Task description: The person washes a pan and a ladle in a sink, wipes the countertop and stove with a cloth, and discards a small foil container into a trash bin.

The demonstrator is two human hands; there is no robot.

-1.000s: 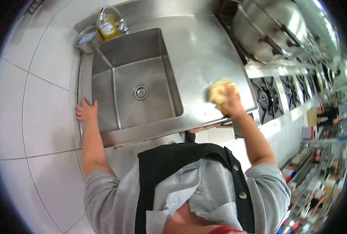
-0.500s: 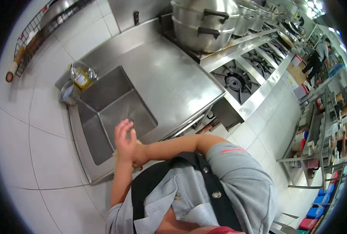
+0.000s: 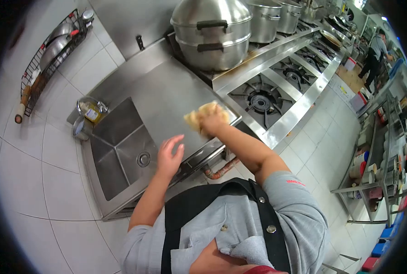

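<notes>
My right hand (image 3: 216, 125) is closed on a pale yellow cloth (image 3: 195, 118), pressed to the steel counter (image 3: 167, 89) near its front right corner. The hand is slightly blurred, and part of the cloth is hidden beneath it. My left hand (image 3: 169, 157) hovers by the front edge of the counter, beside the sink, with its fingers apart and nothing in it. To its left is the square steel sink (image 3: 121, 123), with a round drain (image 3: 143, 159) in its floor.
A big lidded steamer pot (image 3: 211, 34) stands behind the counter. Gas burners (image 3: 261, 103) run off to the right. A metal cup (image 3: 81, 129) and a yellow-labelled bottle (image 3: 92, 113) sit at the sink's back left corner. A person (image 3: 375, 57) stands far right.
My right hand has swung from the sink's front edge to the right corner of the counter, carrying the cloth. My left hand has shifted right, and the view has turned somewhat.
</notes>
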